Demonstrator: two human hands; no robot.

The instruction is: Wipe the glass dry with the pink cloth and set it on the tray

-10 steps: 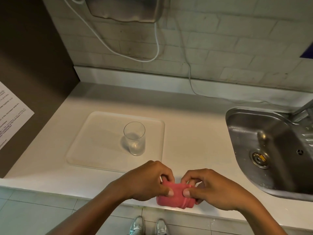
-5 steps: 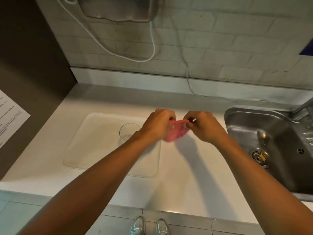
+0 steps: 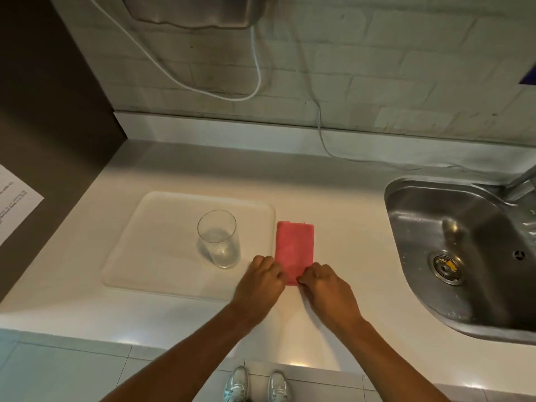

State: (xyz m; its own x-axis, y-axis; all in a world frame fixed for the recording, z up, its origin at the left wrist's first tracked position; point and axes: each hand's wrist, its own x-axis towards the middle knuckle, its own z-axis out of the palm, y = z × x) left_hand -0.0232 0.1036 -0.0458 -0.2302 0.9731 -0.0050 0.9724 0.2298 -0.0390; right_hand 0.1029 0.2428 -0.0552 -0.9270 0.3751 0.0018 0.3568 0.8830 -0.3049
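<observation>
A clear glass stands upright on the white tray, near the tray's right side. The pink cloth lies folded flat in a narrow rectangle on the counter, just right of the tray. My left hand and my right hand rest at the cloth's near end, fingers curled onto its two near corners. Neither hand touches the glass.
A steel sink with a tap fills the right side. A white cable runs down the tiled wall onto the counter. A metal appliance hangs above. A dark panel with a paper sheet stands at the left.
The cloth was held bunched between both hands near the counter edge, then carried out over the counter. It now lies folded flat beside the tray, my hands drawn back to its near end.
</observation>
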